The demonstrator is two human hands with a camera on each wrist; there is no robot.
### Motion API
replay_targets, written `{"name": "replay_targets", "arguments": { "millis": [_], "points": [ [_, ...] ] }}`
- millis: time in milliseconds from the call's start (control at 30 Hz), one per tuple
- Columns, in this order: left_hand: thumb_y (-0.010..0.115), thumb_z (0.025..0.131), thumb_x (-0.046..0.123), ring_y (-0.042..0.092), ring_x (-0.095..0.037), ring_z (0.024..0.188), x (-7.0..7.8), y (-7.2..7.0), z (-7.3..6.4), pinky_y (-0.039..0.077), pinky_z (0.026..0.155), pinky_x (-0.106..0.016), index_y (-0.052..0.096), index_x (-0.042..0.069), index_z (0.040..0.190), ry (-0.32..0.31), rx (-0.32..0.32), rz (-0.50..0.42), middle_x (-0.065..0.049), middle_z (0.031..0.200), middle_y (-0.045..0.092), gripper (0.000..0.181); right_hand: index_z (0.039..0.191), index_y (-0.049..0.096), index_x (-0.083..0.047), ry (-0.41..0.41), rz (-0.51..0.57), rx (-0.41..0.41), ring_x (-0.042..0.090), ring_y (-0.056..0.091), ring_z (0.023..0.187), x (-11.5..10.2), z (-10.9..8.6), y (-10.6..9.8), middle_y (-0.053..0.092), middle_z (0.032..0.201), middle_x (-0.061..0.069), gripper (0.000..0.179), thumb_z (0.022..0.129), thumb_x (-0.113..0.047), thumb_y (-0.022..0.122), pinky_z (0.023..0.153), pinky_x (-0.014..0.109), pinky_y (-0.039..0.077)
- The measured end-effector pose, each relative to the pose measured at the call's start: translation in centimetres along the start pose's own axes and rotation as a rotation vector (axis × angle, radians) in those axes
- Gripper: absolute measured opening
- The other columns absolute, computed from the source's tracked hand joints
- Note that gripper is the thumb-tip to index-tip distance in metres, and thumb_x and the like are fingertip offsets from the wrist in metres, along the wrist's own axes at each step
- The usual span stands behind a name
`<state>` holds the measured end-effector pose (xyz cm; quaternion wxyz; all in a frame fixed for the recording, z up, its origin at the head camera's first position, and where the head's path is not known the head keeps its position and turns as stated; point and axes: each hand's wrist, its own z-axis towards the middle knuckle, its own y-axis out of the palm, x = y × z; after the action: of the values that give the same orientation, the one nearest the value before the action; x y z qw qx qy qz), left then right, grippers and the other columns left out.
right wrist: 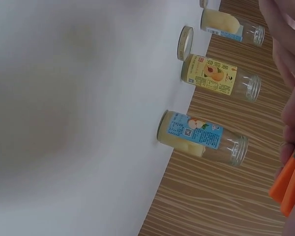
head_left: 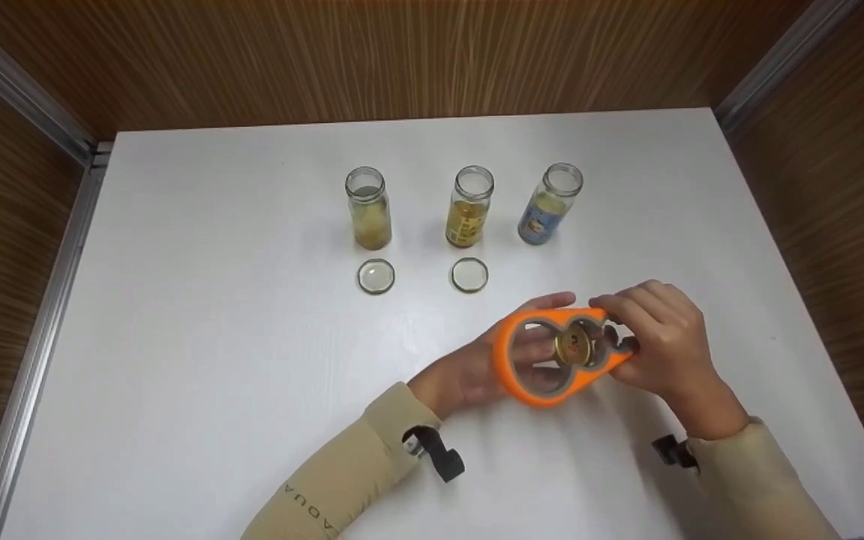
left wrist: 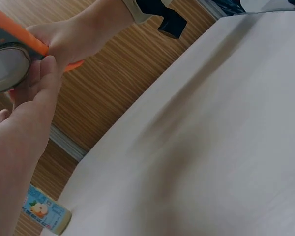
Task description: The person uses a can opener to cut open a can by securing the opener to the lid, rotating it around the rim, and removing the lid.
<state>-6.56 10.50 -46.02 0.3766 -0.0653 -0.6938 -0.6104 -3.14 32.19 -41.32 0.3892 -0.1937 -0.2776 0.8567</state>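
Observation:
My right hand (head_left: 664,337) grips the narrow end of an orange jar opener (head_left: 505,360) with grey-lined round openings. A gold jar lid (head_left: 573,345) sits in the opener's middle opening; its pale underside faces the left wrist camera. Behind the opener, my left hand (head_left: 481,364) lies with its fingers stretched under the lid and its thumb out. Past the hands stands an uncapped glass jar with a blue label (head_left: 539,219). To its left are a jar with a yellow label (head_left: 466,223) and another open jar (head_left: 372,221), all holding yellowish contents.
Two loose lids, a left one (head_left: 376,276) and a middle one (head_left: 469,275), lie underside up before the left and middle jars. Wood-grain panels (head_left: 402,60) wall the white table (head_left: 214,360) at the back and sides.

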Motion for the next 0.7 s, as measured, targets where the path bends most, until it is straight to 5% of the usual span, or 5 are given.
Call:
{"name": "replay_targets", "arguments": {
  "millis": [133,267,433,567,700],
  "points": [
    [0.064,0.094,0.015,0.063,-0.026,0.116,1.0,-0.3,0.3,0.051,0.101,-0.045,0.045,0.017,0.143,0.003,0.056,0.129,-0.011,0.134,0.061,0.053,0.082,0.073,-0.005,0.021,-0.005,0.000,0.023,0.050,0.059,0.1,-0.1,-0.3,0.062,0.065,0.004,0.028,0.074,-0.023,0.054,0.055,0.037,0.034],
    [0.057,0.099,0.009,0.066,-0.025,0.107,2.4,-0.8,1.3,0.057,0.091,-0.045,0.047,0.009,0.136,0.050,0.144,0.415,-0.009,0.125,0.063,0.038,0.082,0.074,-0.004,0.028,-0.012,-0.008,0.023,0.050,0.059,0.2,-0.3,-0.6,0.063,0.065,0.005,0.029,0.072,-0.020,0.051,0.054,0.037,0.035],
    [0.065,0.096,0.021,0.064,-0.016,0.103,4.0,-1.3,2.5,0.056,0.087,-0.030,0.052,0.013,0.133,0.122,0.272,0.879,0.002,0.125,0.058,0.040,0.082,0.074,-0.005,0.033,-0.019,-0.027,0.022,0.051,0.060,0.3,-0.8,-0.7,0.063,0.065,0.005,0.029,0.075,-0.023,0.053,0.054,0.036,0.036],
    [0.069,0.092,0.023,0.061,-0.014,0.102,4.7,-1.3,3.1,0.053,0.087,-0.024,0.055,0.022,0.130,0.161,0.328,1.085,0.006,0.126,0.054,0.040,0.083,0.074,-0.005,0.039,-0.020,-0.041,0.022,0.052,0.061,0.4,-1.0,-0.8,0.064,0.066,0.005,0.029,0.073,-0.022,0.053,0.055,0.035,0.037],
    [0.071,0.089,0.014,0.056,-0.014,0.109,4.9,-1.3,3.9,0.050,0.090,-0.022,0.056,0.018,0.131,0.211,0.337,1.276,0.002,0.129,0.051,0.045,0.083,0.074,-0.005,0.047,-0.013,-0.040,0.022,0.052,0.062,0.4,-1.2,-0.9,0.063,0.067,0.005,0.028,0.070,-0.020,0.054,0.056,0.035,0.037]
  ]
}}
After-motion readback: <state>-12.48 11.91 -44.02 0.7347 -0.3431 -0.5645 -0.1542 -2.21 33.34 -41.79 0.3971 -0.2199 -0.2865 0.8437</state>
